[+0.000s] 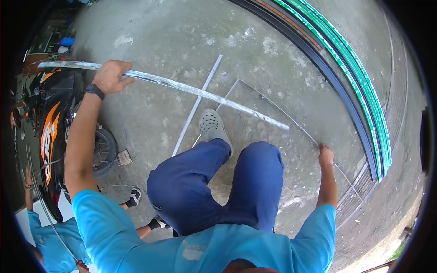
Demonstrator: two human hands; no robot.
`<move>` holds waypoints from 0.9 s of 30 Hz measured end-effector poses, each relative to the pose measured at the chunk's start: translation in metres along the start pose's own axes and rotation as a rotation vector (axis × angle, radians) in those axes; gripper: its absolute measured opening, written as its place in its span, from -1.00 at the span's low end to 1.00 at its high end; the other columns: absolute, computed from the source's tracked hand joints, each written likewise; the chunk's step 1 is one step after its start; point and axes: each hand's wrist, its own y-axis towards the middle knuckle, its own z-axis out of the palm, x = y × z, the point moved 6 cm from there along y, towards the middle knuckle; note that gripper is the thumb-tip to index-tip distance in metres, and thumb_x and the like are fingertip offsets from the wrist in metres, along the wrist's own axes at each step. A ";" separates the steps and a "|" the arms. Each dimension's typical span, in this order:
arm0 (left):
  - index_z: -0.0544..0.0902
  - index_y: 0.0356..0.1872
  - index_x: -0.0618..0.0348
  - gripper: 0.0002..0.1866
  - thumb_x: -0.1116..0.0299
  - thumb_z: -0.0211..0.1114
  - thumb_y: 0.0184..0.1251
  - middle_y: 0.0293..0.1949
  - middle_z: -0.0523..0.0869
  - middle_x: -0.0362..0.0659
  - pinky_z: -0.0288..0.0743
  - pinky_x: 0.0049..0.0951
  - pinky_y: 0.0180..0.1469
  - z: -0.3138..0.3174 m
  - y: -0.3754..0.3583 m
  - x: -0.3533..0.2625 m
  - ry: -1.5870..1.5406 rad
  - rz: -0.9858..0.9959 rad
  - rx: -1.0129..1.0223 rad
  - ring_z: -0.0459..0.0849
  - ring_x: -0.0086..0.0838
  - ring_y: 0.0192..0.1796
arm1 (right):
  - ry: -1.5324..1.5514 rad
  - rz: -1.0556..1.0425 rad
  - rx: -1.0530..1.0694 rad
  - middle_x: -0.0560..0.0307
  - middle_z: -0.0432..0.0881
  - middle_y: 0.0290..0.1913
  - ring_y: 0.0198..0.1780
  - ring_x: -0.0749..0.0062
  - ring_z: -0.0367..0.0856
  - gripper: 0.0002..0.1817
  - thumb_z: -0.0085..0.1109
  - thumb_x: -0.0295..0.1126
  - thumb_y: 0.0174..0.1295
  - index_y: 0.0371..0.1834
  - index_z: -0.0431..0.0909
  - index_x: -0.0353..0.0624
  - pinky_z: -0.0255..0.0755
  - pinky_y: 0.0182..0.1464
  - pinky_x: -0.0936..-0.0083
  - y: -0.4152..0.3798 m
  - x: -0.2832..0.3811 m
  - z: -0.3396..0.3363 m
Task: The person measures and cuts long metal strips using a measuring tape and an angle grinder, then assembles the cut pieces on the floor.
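Observation:
My left hand (111, 77), wearing a dark wristwatch, is closed around a long silvery metal bar (182, 87) near its left end. That bar slants down to the right and passes over a second, straight metal bar (210, 78) on the concrete floor. My right hand (325, 155) is closed on a thin metal strip (291, 119) to the right of my knees. Up the floor, the thin strip meets another thin piece at a sharp corner. The lower part of that piece is hidden by my leg and shoe (211, 125).
Long green-and-white profiles (350, 54) and dark profiles (314, 57) lie along the right. A black-and-orange motorcycle (52, 136) stands at left. Below it is another person in a blue shirt (59, 239), with a thin rod by their hand. A grate (355, 198) is at lower right.

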 end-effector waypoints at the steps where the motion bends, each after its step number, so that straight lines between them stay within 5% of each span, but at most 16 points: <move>1: 0.60 -0.34 0.18 -0.63 0.04 0.41 0.32 -0.40 0.68 0.10 0.49 0.02 -0.11 -0.009 -0.011 0.015 0.017 -0.057 0.007 0.66 0.13 -0.19 | -0.013 -0.002 -0.003 -0.19 0.74 -0.02 0.05 -0.15 0.71 -0.64 -0.02 -0.59 0.27 0.07 0.62 -0.08 0.60 0.08 0.01 -0.001 -0.002 -0.002; 10: 0.62 -0.42 0.23 -0.48 -0.11 0.32 0.44 -0.56 0.61 0.14 0.47 0.02 -0.27 -0.010 -0.040 0.024 -0.067 -0.286 -0.046 0.62 0.15 -0.38 | -0.055 -0.092 -0.063 -0.17 0.73 -0.07 -0.04 -0.19 0.72 -0.69 -0.03 -0.53 0.31 0.06 0.60 -0.09 0.59 0.02 -0.03 0.006 -0.007 0.013; 17: 0.74 -0.19 0.27 -0.40 -0.20 0.25 0.48 -0.49 0.65 0.21 0.52 -0.05 -0.24 0.110 -0.063 -0.068 -0.587 -0.552 -0.046 0.64 0.13 -0.38 | -0.086 -0.113 -0.088 -0.13 0.72 -0.05 -0.05 -0.11 0.73 -0.68 0.00 -0.54 0.31 0.08 0.60 -0.10 0.62 -0.01 0.03 -0.001 -0.005 0.015; 27: 0.72 -0.11 0.23 -0.50 -0.09 0.20 0.57 -0.53 0.60 0.19 0.49 -0.13 -0.30 0.309 -0.207 -0.197 -1.079 -0.885 -0.122 0.58 0.07 -0.45 | -0.049 -0.199 -0.040 -0.21 0.70 -0.07 -0.02 -0.29 0.68 -0.72 -0.09 -0.52 0.38 0.07 0.55 -0.09 0.57 0.02 -0.09 0.006 0.012 0.004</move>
